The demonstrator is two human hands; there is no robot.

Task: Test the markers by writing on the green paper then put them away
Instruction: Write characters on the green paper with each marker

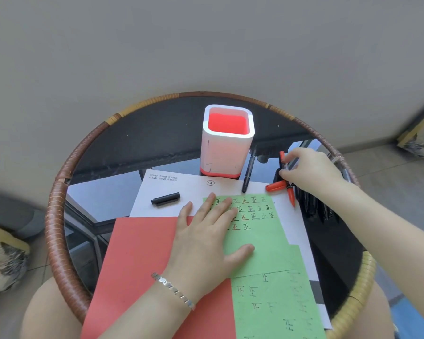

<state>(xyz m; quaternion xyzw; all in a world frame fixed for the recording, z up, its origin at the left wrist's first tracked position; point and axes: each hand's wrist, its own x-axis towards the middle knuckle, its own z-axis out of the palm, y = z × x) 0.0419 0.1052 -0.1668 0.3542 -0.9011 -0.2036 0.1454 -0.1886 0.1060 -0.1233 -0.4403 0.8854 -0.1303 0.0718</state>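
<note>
The green paper [262, 243] lies on a round glass table, covered with black and red written characters. My left hand [206, 238] rests flat on it, fingers spread. My right hand [309, 170] reaches over a cluster of markers at the table's right side, with its fingertips pinching a red-tipped marker [282, 157]. A red marker [290, 195] and a red cap [275, 186] lie just below that hand. One black marker [249, 173] leans beside the white pen holder [224, 145], whose inside is red. A black cap [165, 198] lies on the white sheet.
A red sheet [145, 265] and a white sheet [181, 187] lie under the green paper. The table has a woven rattan rim [59, 216]. More dark markers [313, 204] lie along the right edge of the papers. My knees show below the table.
</note>
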